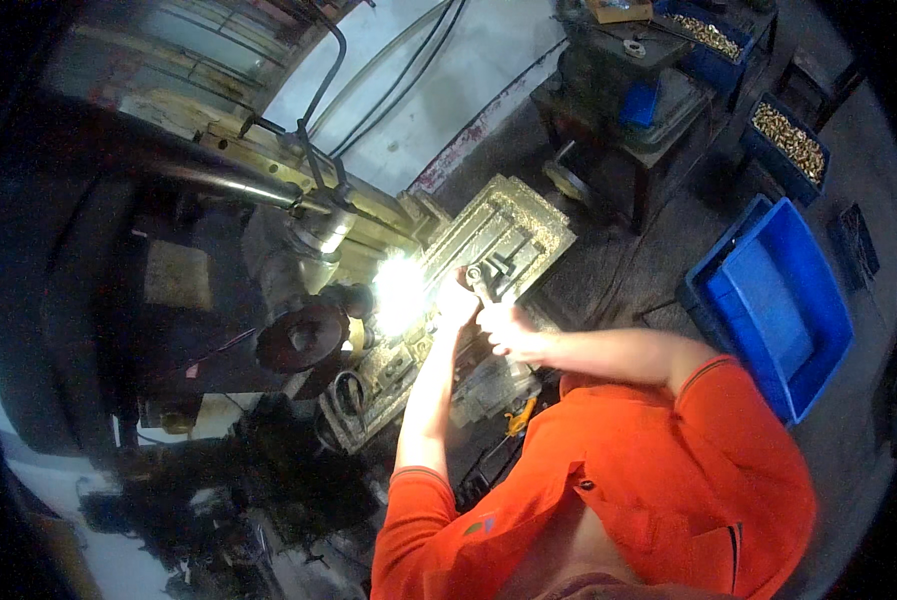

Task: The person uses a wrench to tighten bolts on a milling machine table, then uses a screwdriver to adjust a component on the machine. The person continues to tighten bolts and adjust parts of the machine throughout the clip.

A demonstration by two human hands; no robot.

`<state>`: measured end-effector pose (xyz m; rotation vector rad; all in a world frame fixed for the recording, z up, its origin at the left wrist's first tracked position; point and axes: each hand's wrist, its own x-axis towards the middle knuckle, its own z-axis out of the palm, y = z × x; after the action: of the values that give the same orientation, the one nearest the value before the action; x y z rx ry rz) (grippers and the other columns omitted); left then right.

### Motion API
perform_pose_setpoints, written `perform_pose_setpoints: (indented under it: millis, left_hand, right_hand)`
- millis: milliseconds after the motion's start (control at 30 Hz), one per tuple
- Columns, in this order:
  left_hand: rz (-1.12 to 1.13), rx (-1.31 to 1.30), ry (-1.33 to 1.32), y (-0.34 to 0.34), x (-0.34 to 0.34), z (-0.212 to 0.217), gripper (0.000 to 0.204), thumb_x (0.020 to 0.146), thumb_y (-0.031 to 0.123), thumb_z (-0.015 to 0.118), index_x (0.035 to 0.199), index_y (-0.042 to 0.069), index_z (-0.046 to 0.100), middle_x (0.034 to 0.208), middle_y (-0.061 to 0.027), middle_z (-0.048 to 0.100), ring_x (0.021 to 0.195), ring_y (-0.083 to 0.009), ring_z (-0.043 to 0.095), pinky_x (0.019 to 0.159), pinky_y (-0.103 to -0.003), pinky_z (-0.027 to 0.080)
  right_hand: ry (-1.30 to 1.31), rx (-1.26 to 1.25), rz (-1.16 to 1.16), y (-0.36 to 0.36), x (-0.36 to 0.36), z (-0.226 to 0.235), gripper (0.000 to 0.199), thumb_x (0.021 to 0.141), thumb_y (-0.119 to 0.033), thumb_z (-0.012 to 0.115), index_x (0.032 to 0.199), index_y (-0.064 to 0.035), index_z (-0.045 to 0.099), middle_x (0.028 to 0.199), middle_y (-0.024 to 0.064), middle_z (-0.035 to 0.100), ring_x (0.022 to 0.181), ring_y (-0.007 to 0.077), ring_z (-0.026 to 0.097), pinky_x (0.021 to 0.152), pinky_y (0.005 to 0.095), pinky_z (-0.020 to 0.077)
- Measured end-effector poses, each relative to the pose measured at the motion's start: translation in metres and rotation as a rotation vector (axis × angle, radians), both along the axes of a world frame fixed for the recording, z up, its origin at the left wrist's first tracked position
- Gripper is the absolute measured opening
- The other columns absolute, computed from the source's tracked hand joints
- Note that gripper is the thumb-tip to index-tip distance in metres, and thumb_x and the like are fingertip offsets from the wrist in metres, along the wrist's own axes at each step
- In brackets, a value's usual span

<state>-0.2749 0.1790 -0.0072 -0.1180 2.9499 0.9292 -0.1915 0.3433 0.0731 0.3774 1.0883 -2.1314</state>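
Observation:
My right hand (507,329) is closed around the handle of a wrench (481,288). The wrench's ring-shaped head lies by a dark clamp piece (500,264) on the metal machine table (536,222). Just left of the wrench is my left hand (454,302), close to its head. Glare from a bright lamp (400,292) washes out that hand, and its fingers cannot be made out. Metal chips are scattered over the slotted table.
The machine's round dark head (302,336) stands left of my hands. An orange-handled tool (519,417) lies near my body. At right are a large blue bin (790,300) and a crate of small brass-coloured parts (790,140). A workbench (623,110) stands beyond.

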Motion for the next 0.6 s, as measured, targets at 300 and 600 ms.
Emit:
perform_pose_setpoints:
  millis: [300, 600]
  left_hand:
    - [-0.017, 0.06, 0.026, -0.002, 0.006, 0.001, 0.067, 0.055, 0.011, 0.074, 0.114, -0.007, 0.048, 0.102, -0.018, 0.06, 0.097, -0.0213, 0.058, 0.085, -0.028, 0.043]
    - [0.013, -0.04, 0.067, 0.013, 0.012, 0.025, 0.05, 0.056, 0.017, 0.072, 0.101, 0.002, 0.057, 0.084, -0.013, 0.063, 0.076, -0.0192, 0.061, 0.071, -0.029, 0.047]
  right_hand:
    - [0.518, 0.505, 0.566, 0.108, -0.112, -0.007, 0.015, 0.069, -0.012, 0.055, 0.056, -0.0072, 0.059, 0.044, -0.0019, 0.041, 0.034, 0.0052, 0.033, 0.028, 0.022, 0.0199]
    - [0.074, 0.123, 0.276, 0.032, -0.035, -0.007, 0.013, 0.08, -0.014, 0.052, 0.078, -0.0043, 0.06, 0.054, -0.0029, 0.039, 0.034, 0.0055, 0.027, 0.028, 0.0215, 0.0231]
